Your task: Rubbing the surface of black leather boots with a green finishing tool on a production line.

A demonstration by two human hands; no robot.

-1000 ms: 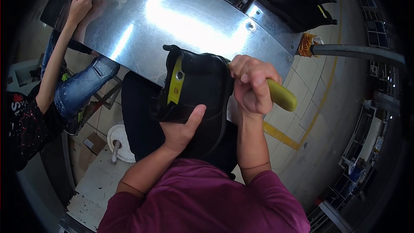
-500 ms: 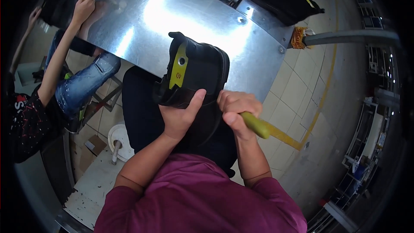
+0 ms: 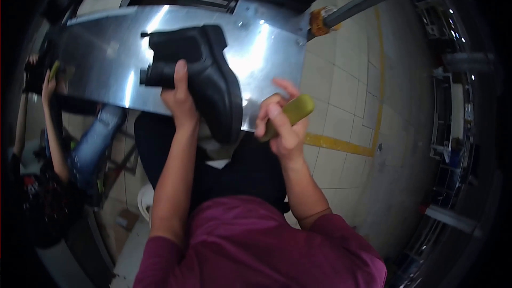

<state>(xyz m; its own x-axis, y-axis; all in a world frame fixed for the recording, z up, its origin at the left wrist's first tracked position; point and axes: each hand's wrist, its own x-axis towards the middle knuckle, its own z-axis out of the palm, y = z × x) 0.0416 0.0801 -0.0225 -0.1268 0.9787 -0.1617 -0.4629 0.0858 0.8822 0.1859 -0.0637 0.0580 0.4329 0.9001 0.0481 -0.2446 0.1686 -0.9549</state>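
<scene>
Jutting past left fingers (image 3: 182, 77), boot (image 3: 215, 82)

A single fisheye view looks down from the wearer's head, near above the left hand (image 3: 181, 100) and right hand (image 3: 288, 136). It faces forward over the counter (image 3: 98, 53), edges bending toward the rim.

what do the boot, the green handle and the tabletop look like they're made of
Boot: black, smooth, probably leather or a synthetic, from its soft sheen. Green handle: perhaps matte plastic, evenly coloured. Tabletop: likely polished sheet metal, given bright reflections.
</scene>
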